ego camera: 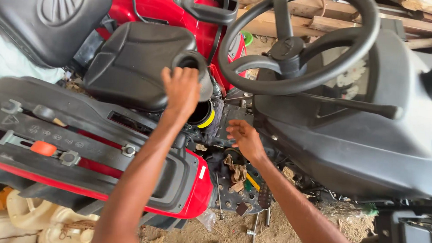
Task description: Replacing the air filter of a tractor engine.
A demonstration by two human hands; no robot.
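Note:
I look down at a red and black tractor. My left hand grips a black rubber boot, a tube-like sleeve with an open round mouth, held above a black cylinder with a yellow band. My right hand hovers open over the greasy floor plate, fingers spread, touching nothing that I can make out. A dirty rag lies on the plate just below that hand.
The black steering wheel and grey dash cowl fill the right. The black seat is upper left, and a fender panel with levers and an orange knob is at left. Tools lie on the dirt below.

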